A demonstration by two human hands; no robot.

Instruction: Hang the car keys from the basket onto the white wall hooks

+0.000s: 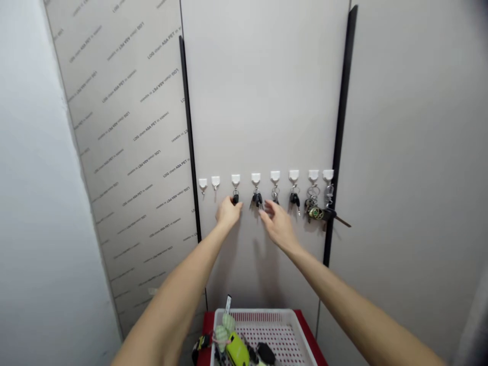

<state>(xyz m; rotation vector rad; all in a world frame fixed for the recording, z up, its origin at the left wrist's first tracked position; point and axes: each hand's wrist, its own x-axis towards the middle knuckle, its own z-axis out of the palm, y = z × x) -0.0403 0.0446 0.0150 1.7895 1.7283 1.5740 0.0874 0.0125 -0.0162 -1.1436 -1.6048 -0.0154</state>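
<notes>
As I reach up with both arms, a panel under printed plastic film (125, 117) lies well to the left of my hands, its smooth sheet covered in slanted grey lettering, and a slim black trim strip (188, 127) runs down its edge. Up and left of my left hand (229, 213) are two small white plastic hooks (209, 183), their wedge-shaped bases set on the smooth pale wall. That hand's fingers (231, 203) curl against a small black key fob (235, 199) hanging from the next hook, though I cannot tell whether they have closed on it. My right hand (278, 229) is open, fingers slightly bent and spread, with its fingertips (265, 206) just below and right of a black-headed key bunch (257, 199). Further right of that hand hang more dark keys (294, 199), then a cluster of metal rings (313, 203) with a round green-and-gold fob, and a clip with a flat brown strap (337, 219). Below both hands, a white perforated plastic basket (263, 317) sits on a red surface (310, 330), holding a pale green knitted charm (223, 333) and a glossy lime-green fob (237, 351).
</notes>
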